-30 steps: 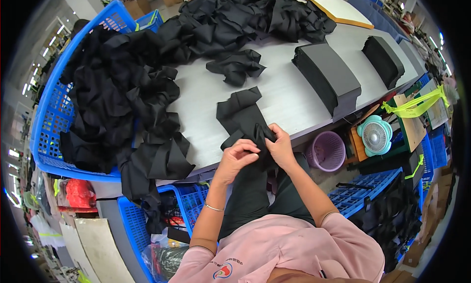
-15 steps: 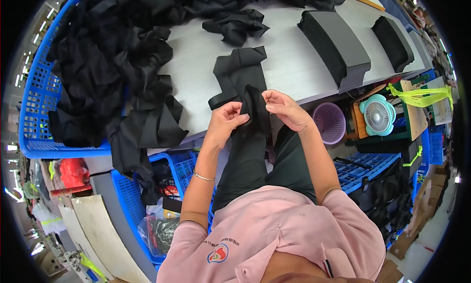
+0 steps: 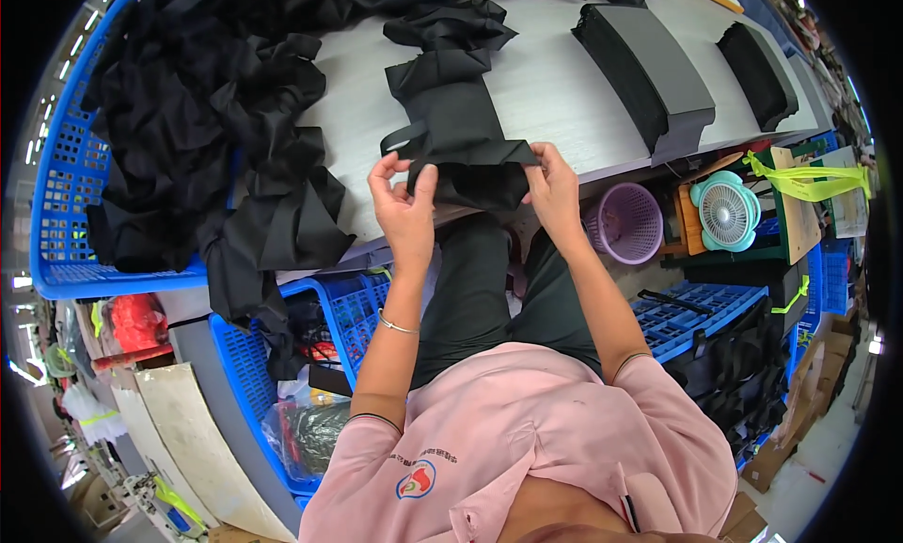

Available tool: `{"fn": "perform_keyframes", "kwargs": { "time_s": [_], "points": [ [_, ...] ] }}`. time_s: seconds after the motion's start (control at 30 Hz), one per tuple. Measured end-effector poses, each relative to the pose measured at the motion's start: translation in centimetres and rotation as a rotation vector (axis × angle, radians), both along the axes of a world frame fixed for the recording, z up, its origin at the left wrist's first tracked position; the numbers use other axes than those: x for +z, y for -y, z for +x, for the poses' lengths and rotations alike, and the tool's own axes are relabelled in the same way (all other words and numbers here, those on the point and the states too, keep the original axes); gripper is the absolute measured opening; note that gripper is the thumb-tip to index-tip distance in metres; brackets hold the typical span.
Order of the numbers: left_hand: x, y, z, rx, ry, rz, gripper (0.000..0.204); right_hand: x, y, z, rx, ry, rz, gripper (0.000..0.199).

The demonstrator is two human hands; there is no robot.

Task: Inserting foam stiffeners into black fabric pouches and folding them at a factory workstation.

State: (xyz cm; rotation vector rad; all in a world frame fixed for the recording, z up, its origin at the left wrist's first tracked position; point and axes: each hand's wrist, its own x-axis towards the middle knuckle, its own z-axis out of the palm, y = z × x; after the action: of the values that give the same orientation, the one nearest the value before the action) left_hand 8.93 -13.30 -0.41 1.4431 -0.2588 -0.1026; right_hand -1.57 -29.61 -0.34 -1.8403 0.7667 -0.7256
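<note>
1. Far over at nine o'clock sits the blue basket [image 3: 56, 204], heaped with black cloth [image 3: 198, 119] that spills over its rim onto the grey table [image 3: 555, 91].
2. Coming in toward the middle, the left hand [image 3: 403, 204] is up at the table's near edge, wrist bent back, thumb and fingers pinched shut on the left corner of the black fabric piece [image 3: 451, 119]. A thin bracelet [image 3: 393, 325] rides the forearm.
3. The piece itself lies lengthwise away from the person, toward twelve o'clock, its near end folded over and hanging just off the table edge, stretched between both hands.
4. To do this fold well, I'd judge both corners want an even pull so the near edge stays straight and the layers sit square, no twist in the strip at the left.
5. The right hand [image 3: 555, 190] mirrors it, fingers closed on the right corner, elbow tucked in.
6. Further on, at two o'clock, neat stacks of folded black pieces [image 3: 649, 63] sit on the table; below, at three o'clock, a purple bin [image 3: 628, 223] and a small fan [image 3: 726, 212].
</note>
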Motion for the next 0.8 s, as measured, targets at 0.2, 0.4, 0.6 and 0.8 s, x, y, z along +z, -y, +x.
{"fn": "perform_keyframes", "kwargs": {
  "time_s": [0.2,0.4,0.6,0.8],
  "points": [
    [-0.2,1.0,-1.5,-0.081,0.054,-0.094,0.064,0.3,-2.2,-0.2,0.19,0.016,-0.045,0.037],
    [-0.1,-2.1,3.8,0.2,0.337,0.3,0.058,-1.8,4.6,0.5,-0.123,0.007,-0.445,0.045],
    [0.3,-1.3,1.7,0.043,0.215,0.121,0.055,0.1,4.5,-0.9,0.094,-0.038,0.058,0.053],
    [-2.5,0.9,-2.2,-0.099,0.098,0.1,0.066,-1.5,3.2,-1.3,0.02,-0.042,-0.113,0.054]
  ]
}}
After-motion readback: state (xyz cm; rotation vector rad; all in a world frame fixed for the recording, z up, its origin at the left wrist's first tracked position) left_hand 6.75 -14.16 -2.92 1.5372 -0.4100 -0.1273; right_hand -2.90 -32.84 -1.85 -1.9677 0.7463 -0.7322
